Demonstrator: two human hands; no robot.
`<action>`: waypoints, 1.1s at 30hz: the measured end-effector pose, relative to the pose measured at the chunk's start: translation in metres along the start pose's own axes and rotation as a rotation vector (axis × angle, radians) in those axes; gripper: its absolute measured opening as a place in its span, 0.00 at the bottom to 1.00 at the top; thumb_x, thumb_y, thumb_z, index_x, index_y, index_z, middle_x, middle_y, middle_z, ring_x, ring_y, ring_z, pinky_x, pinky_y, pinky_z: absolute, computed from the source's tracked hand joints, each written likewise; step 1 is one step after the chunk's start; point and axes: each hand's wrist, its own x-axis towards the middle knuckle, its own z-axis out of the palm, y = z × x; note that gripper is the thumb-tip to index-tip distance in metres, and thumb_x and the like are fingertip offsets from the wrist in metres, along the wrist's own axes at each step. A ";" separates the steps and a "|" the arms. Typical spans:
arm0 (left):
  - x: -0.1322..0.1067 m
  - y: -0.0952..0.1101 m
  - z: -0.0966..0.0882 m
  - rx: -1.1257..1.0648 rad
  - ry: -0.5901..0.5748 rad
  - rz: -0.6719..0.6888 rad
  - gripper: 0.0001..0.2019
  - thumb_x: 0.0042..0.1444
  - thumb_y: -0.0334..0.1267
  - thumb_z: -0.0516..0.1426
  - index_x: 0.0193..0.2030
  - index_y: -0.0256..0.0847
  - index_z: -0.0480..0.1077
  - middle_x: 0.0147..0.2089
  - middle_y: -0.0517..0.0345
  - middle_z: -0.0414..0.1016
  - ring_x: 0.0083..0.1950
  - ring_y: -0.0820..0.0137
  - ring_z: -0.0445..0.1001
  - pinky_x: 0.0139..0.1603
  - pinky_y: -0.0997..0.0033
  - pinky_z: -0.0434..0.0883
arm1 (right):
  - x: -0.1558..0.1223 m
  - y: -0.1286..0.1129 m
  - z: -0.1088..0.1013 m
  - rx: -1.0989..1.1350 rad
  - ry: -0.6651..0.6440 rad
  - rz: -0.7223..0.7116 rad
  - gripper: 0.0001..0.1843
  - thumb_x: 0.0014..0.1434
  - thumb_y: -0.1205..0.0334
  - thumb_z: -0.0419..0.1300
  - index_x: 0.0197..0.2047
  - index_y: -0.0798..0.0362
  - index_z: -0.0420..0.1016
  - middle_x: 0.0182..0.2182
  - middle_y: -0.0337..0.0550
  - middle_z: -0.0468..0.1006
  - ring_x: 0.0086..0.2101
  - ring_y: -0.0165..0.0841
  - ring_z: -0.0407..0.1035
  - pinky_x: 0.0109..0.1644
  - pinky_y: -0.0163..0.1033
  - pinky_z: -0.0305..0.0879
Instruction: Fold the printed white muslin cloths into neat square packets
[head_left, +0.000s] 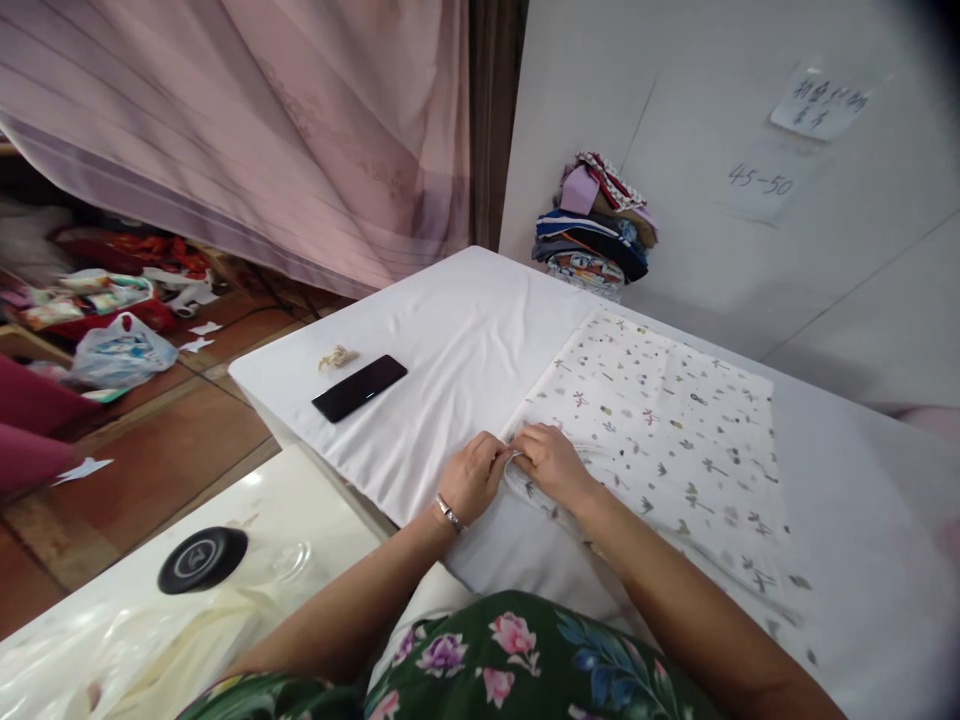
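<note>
A white fabric piece point(675, 440) printed with small palm trees and leaves lies spread over the right half of the white-covered table. At its near left corner, my left hand point(474, 474) is closed, thumb and fingers pinching the fabric edge. Right beside it my right hand point(551, 462) pinches the same edge, and the fingertips of both hands nearly meet. A folded strip of the fabric hangs below my right fingers. The exact fold between the fingertips is too small to make out.
A black phone point(360, 388) and a small beige scrap point(337, 357) lie on the table point(450, 310) to the left. Folded clothes point(596, 225) are stacked by the wall. A black round lid point(202, 559) sits on a lower white surface. Pink curtain point(337, 120) hangs behind.
</note>
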 end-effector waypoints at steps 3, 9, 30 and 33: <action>-0.002 0.001 -0.002 0.004 0.023 -0.009 0.08 0.60 0.36 0.46 0.33 0.40 0.62 0.32 0.58 0.65 0.33 0.73 0.66 0.34 0.72 0.64 | 0.000 -0.003 0.001 -0.033 0.005 0.013 0.08 0.59 0.61 0.53 0.34 0.53 0.71 0.31 0.42 0.70 0.36 0.33 0.61 0.40 0.37 0.54; -0.005 0.002 -0.004 -0.050 0.020 -0.042 0.07 0.59 0.39 0.48 0.32 0.40 0.62 0.31 0.59 0.64 0.31 0.74 0.65 0.32 0.74 0.64 | 0.000 -0.005 0.003 -0.052 0.037 0.022 0.07 0.59 0.64 0.52 0.31 0.53 0.68 0.30 0.42 0.70 0.35 0.33 0.61 0.39 0.37 0.54; -0.003 -0.002 -0.004 -0.156 -0.038 -0.082 0.07 0.47 0.27 0.53 0.35 0.40 0.64 0.33 0.61 0.63 0.29 0.77 0.64 0.32 0.76 0.66 | 0.003 -0.009 -0.002 -0.218 -0.078 0.009 0.05 0.57 0.64 0.54 0.31 0.53 0.69 0.31 0.41 0.70 0.36 0.33 0.61 0.38 0.36 0.52; -0.002 -0.002 -0.004 -0.131 -0.037 -0.101 0.08 0.45 0.25 0.51 0.32 0.39 0.64 0.31 0.62 0.63 0.28 0.77 0.64 0.31 0.76 0.65 | 0.003 -0.009 -0.004 -0.228 -0.102 0.020 0.05 0.57 0.61 0.55 0.32 0.52 0.69 0.31 0.41 0.71 0.36 0.33 0.62 0.38 0.36 0.53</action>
